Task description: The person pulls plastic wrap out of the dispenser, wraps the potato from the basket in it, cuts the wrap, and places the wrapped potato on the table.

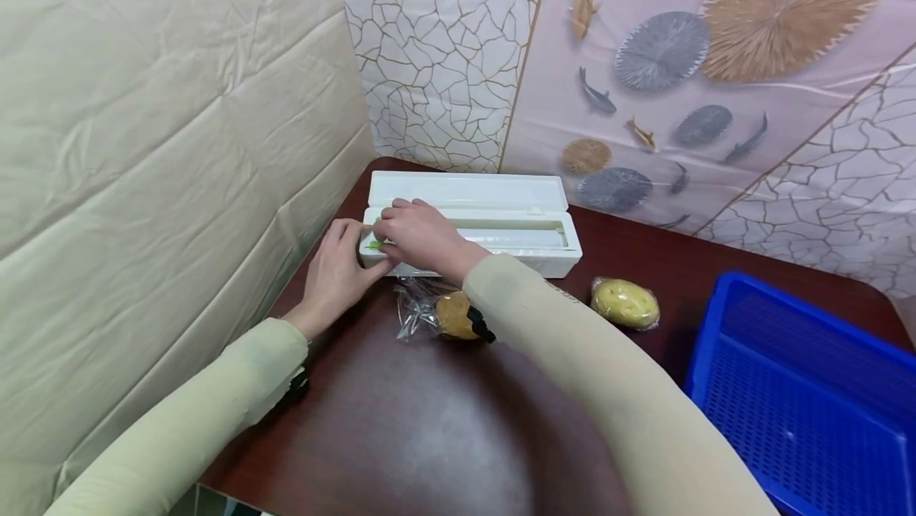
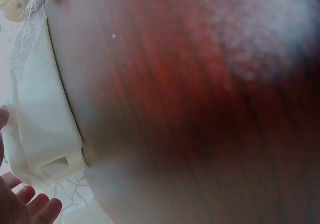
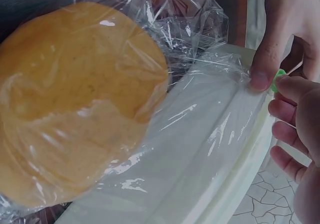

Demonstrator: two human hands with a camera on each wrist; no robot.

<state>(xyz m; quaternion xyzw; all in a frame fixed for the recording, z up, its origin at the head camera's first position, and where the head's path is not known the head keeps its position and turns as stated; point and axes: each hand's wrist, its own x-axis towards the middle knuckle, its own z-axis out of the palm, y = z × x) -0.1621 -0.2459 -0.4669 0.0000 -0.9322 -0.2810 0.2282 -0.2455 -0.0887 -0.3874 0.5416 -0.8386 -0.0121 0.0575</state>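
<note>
A white cling film dispenser (image 1: 501,258) lies at the back of the table, its lid (image 1: 465,188) raised. My left hand (image 1: 335,273) grips its left end, thumb (image 3: 260,78) pressing on the front edge over the film. My right hand (image 1: 429,236) pinches the small green slide cutter (image 3: 278,79) at that same end, close beside the left thumb. Clear cling film (image 3: 200,109) hangs over the dispenser's front and reaches a tan potato (image 3: 80,94) lying before it, which the film covers. In the head view, my right sleeve hides part of that potato (image 1: 452,314).
A yellow potato (image 1: 624,304) wrapped in film lies right of the dispenser. Further right stands a blue plastic basket (image 1: 744,293). A beige padded wall (image 1: 215,182) rises close along the table's left side, and a patterned wall covering (image 1: 444,47) stands behind.
</note>
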